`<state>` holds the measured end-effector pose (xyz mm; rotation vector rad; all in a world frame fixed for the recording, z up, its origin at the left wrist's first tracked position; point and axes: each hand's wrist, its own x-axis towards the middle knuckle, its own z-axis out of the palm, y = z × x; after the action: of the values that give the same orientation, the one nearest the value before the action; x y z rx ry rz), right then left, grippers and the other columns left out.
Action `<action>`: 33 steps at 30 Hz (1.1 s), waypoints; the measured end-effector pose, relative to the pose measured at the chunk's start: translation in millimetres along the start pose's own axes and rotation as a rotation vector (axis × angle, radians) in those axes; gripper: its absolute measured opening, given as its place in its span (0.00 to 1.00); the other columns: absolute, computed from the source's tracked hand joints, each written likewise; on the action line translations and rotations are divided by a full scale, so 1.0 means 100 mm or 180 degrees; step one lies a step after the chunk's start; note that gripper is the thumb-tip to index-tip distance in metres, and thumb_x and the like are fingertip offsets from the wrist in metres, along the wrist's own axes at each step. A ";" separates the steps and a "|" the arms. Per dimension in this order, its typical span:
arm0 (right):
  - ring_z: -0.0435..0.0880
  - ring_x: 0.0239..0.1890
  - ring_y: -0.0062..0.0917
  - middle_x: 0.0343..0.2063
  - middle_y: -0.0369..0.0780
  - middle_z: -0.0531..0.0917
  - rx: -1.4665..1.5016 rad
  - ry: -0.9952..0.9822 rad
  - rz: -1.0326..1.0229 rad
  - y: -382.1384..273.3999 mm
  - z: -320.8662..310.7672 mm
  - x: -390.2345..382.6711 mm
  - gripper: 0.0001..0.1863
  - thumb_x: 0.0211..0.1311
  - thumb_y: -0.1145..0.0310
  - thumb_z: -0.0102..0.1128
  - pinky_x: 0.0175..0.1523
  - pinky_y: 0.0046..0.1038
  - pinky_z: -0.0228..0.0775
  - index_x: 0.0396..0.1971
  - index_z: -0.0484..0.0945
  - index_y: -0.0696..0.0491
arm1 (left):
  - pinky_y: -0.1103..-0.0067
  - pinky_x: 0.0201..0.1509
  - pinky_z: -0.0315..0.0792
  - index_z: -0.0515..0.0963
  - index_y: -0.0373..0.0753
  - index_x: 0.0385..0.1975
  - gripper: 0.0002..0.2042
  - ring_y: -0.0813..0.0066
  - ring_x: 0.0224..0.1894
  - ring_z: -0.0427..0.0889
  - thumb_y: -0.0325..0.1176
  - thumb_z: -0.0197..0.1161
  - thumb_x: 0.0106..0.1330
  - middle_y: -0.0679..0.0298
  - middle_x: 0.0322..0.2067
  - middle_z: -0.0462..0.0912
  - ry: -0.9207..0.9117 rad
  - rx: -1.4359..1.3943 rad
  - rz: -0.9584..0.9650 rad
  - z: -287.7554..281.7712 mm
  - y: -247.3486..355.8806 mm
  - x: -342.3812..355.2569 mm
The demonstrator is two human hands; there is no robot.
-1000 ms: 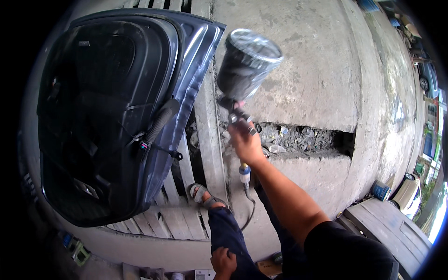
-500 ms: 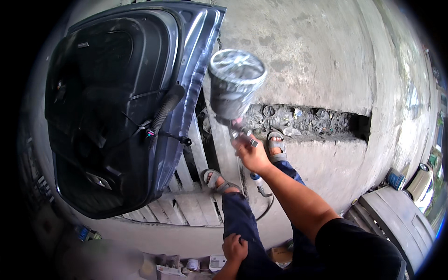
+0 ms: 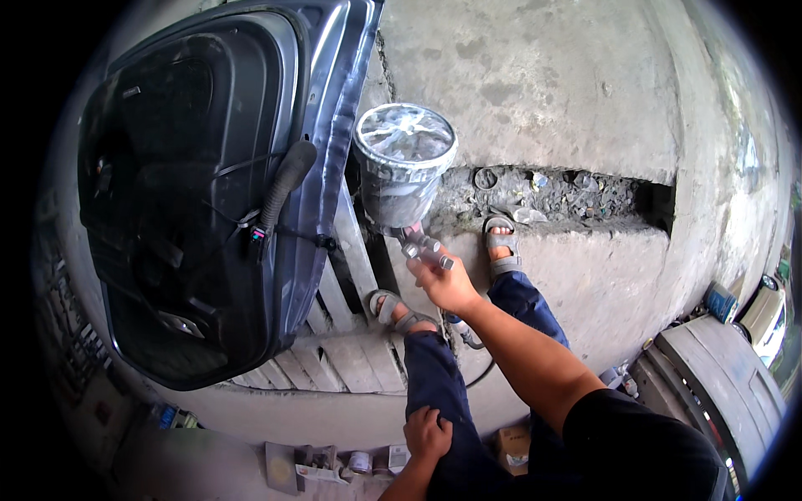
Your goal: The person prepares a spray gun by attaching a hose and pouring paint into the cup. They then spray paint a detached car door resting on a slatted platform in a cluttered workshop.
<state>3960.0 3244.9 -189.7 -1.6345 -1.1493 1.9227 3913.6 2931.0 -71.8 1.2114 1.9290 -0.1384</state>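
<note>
My right hand (image 3: 447, 284) is closed round the handle of a spray gun (image 3: 424, 250), held in front of me above the slatted ground. On top of the gun sits a large translucent cup (image 3: 398, 188), its lid and walls smeared with whitish-grey paint. A hose below my forearm runs back past my legs. Close to the cup's left stands a dark blue-grey car door panel (image 3: 342, 125), with black inner trim (image 3: 150, 167) and a corrugated cable sleeve (image 3: 284, 185). My left hand (image 3: 428, 434) rests against my left thigh, fingers curled in, nothing visible in it.
Right of my feet, a sunken trough (image 3: 576, 194) in the concrete holds rubble and litter. Gaps open between the concrete slats (image 3: 355, 238) beside the door. Behind me are small cans (image 3: 360, 463) and a cardboard box (image 3: 514, 444). A grey cabinet-like box (image 3: 723, 363) stands at lower right.
My right hand has brought the spray gun and its cup leftward, closer to the door's edge. The view has shifted slightly. My left hand stays on my thigh.
</note>
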 end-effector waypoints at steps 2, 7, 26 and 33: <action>0.75 0.21 0.19 0.18 0.37 0.77 0.0172 0.0019 0.0137 -0.03 0.01 0.04 0.10 0.61 0.66 0.61 0.29 0.25 0.67 0.33 0.71 0.56 | 0.60 0.43 0.72 0.80 0.38 0.30 0.10 0.55 0.42 0.78 0.35 0.60 0.49 0.55 0.38 0.80 0.0016 0.0024 0.0062 0.01 0.00 0.01; 0.76 0.24 0.20 0.20 0.37 0.78 0.0136 0.0077 0.0089 0.07 0.07 0.08 0.11 0.59 0.67 0.62 0.32 0.26 0.69 0.34 0.71 0.56 | 0.60 0.42 0.72 0.80 0.38 0.30 0.10 0.54 0.42 0.78 0.35 0.61 0.49 0.54 0.39 0.80 0.0055 0.0021 0.0132 0.03 0.03 0.01; 0.82 0.29 0.23 0.25 0.41 0.83 0.0090 -0.0298 0.0481 0.77 0.56 -0.52 0.10 0.57 0.70 0.60 0.37 0.27 0.73 0.38 0.74 0.55 | 0.60 0.47 0.71 0.80 0.36 0.31 0.12 0.53 0.44 0.77 0.35 0.61 0.49 0.52 0.40 0.79 0.0147 -0.0261 -0.0010 0.09 -0.03 -0.08; 0.84 0.35 0.39 0.29 0.45 0.83 -0.0433 -0.0499 0.0450 0.74 0.71 -0.70 0.10 0.55 0.70 0.60 0.42 0.33 0.74 0.37 0.74 0.54 | 0.62 0.53 0.69 0.81 0.38 0.34 0.12 0.54 0.49 0.76 0.35 0.59 0.51 0.54 0.44 0.79 0.0002 -0.0462 -0.0231 0.07 -0.13 -0.13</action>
<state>3928.6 3125.4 -201.7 -1.7006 -1.2813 2.1362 3910.6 2911.5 -71.4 1.0466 1.9489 -0.0351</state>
